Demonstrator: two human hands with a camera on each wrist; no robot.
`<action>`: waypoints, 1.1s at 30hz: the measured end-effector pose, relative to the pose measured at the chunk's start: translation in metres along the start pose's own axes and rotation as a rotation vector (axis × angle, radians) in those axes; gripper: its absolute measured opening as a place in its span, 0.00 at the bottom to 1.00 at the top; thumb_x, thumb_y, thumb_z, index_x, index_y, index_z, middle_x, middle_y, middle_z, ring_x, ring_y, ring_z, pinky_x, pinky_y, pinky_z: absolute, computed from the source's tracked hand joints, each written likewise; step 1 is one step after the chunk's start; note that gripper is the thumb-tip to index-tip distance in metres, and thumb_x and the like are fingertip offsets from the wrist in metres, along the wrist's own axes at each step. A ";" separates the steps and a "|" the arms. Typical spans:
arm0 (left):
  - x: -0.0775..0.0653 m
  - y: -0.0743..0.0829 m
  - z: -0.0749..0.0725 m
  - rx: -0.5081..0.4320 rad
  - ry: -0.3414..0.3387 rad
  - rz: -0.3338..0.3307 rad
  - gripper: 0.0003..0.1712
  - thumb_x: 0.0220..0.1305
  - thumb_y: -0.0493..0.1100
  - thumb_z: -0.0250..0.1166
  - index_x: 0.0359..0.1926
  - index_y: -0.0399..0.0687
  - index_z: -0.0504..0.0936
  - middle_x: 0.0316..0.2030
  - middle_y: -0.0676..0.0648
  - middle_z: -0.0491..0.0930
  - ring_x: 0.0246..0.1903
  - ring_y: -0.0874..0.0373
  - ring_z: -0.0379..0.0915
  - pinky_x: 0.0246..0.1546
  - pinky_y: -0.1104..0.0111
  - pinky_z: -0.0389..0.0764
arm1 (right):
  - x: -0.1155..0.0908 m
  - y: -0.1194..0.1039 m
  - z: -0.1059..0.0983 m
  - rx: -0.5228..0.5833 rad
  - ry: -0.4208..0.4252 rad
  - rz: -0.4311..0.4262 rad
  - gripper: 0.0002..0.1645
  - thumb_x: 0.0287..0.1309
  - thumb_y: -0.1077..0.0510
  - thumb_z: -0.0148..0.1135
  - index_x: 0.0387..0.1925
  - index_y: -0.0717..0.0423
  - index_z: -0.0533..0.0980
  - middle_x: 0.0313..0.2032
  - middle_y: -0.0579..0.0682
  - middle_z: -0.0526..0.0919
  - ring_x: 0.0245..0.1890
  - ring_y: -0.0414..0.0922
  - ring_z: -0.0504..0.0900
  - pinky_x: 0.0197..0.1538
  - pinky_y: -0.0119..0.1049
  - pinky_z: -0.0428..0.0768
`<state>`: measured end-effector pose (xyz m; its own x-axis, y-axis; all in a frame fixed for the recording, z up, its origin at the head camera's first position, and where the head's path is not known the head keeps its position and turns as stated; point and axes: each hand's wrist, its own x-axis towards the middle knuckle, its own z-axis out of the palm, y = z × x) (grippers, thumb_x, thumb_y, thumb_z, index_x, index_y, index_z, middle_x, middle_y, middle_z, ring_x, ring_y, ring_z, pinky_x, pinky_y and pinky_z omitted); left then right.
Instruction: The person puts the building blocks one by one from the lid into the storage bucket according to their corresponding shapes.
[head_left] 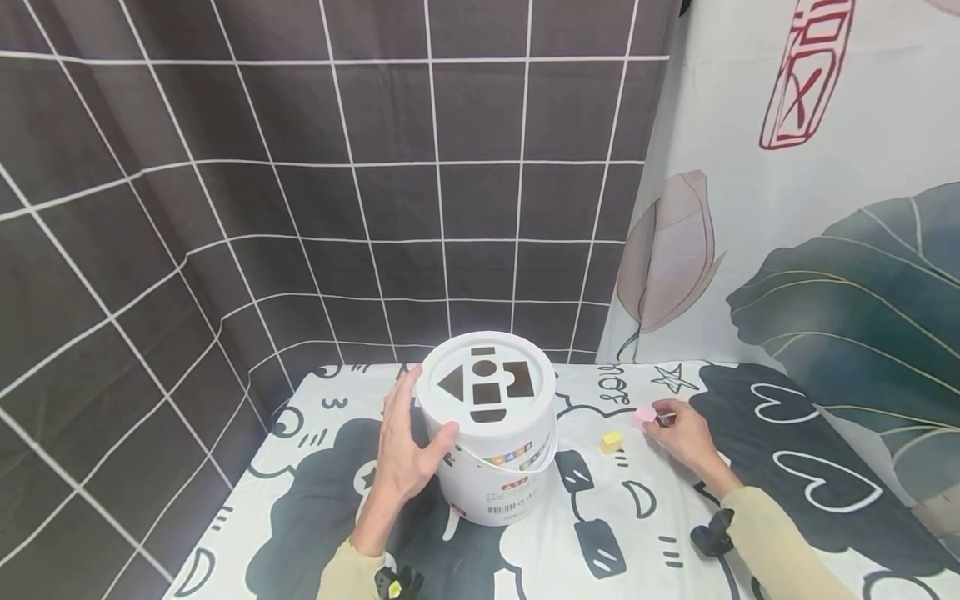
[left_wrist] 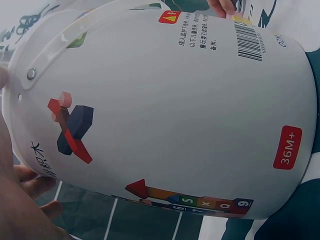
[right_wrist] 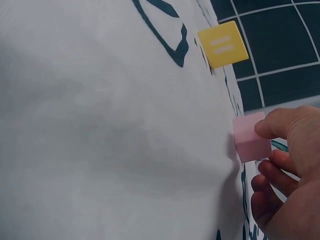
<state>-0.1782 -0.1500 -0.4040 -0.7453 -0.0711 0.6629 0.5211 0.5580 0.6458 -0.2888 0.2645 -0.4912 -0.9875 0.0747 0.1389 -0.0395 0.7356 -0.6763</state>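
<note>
A white plastic bucket stands upright on the patterned cloth; its white lid has several cut-out shapes. My left hand rests against the bucket's left side, thumb at the lid's front rim and fairly straight fingers further back. In the left wrist view the bucket wall fills most of the picture. To the right of the bucket, my right hand pinches a small pink block between thumb and fingers. A yellow block marked with two pale bars lies on the cloth, apart from the right hand.
The white carrying handle hangs down at the bucket's right front. Behind the cloth-covered surface hangs a dark grid-patterned curtain, with a pale leaf-printed one at the right.
</note>
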 end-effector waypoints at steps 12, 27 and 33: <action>-0.001 -0.001 0.001 0.000 0.000 -0.003 0.49 0.51 0.55 0.65 0.73 0.44 0.63 0.71 0.38 0.62 0.72 0.39 0.51 0.65 0.34 0.54 | -0.002 0.000 0.002 -0.001 0.006 0.011 0.27 0.59 0.63 0.65 0.56 0.74 0.71 0.47 0.70 0.76 0.46 0.64 0.76 0.48 0.56 0.76; 0.000 -0.001 0.000 -0.002 0.009 0.007 0.49 0.51 0.54 0.65 0.73 0.43 0.64 0.71 0.38 0.63 0.72 0.39 0.51 0.64 0.34 0.54 | 0.002 -0.020 -0.013 0.052 0.022 -0.075 0.26 0.60 0.61 0.66 0.55 0.73 0.73 0.48 0.71 0.78 0.49 0.66 0.76 0.47 0.57 0.77; 0.000 -0.001 0.001 -0.003 0.007 0.000 0.49 0.51 0.54 0.65 0.73 0.43 0.63 0.71 0.38 0.62 0.72 0.39 0.51 0.65 0.34 0.54 | 0.003 -0.035 -0.018 0.052 0.047 -0.146 0.25 0.59 0.61 0.68 0.54 0.71 0.75 0.46 0.69 0.79 0.49 0.65 0.78 0.48 0.57 0.77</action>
<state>-0.1785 -0.1496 -0.4051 -0.7426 -0.0766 0.6654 0.5223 0.5557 0.6468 -0.2880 0.2510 -0.4541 -0.9624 0.0019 0.2716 -0.1913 0.7053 -0.6826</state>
